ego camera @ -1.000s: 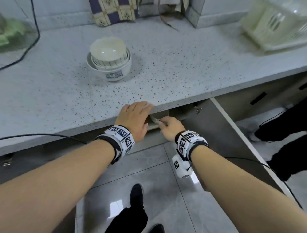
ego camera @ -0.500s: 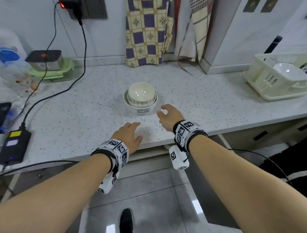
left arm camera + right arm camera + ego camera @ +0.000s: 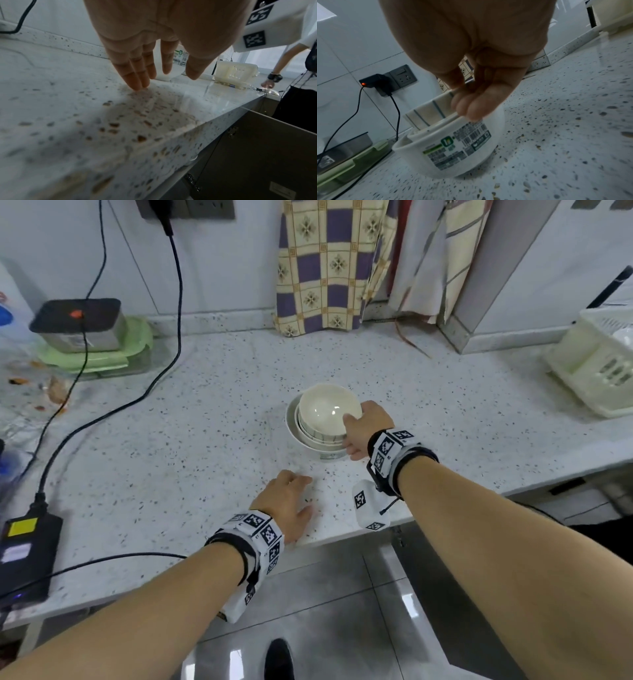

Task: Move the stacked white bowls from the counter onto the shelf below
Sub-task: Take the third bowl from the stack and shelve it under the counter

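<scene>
The stacked white bowls (image 3: 318, 409) stand on the speckled counter (image 3: 205, 460), the lowest one bearing a printed label (image 3: 453, 146). My right hand (image 3: 356, 433) is at their right side. Its thumb lies over the rim of the top, striped bowl and its fingers (image 3: 467, 109) curl against that bowl's outer wall, pinching it. My left hand (image 3: 291, 498) rests flat on the counter near the front edge, fingers straight, a little short of the bowls (image 3: 179, 58). The shelf below is hidden.
A black cable (image 3: 137, 402) runs from the wall plug to a black box (image 3: 27, 556) at the left edge. Green-lidded containers (image 3: 99, 350) sit back left, a white dish basket (image 3: 603, 368) back right. An open cupboard door (image 3: 265, 148) hangs below; another person (image 3: 300, 101) stands right.
Both hands came up from under the counter edge. The right hand reached forward and took hold of the top bowl's rim. The left hand settled flat on the counter.
</scene>
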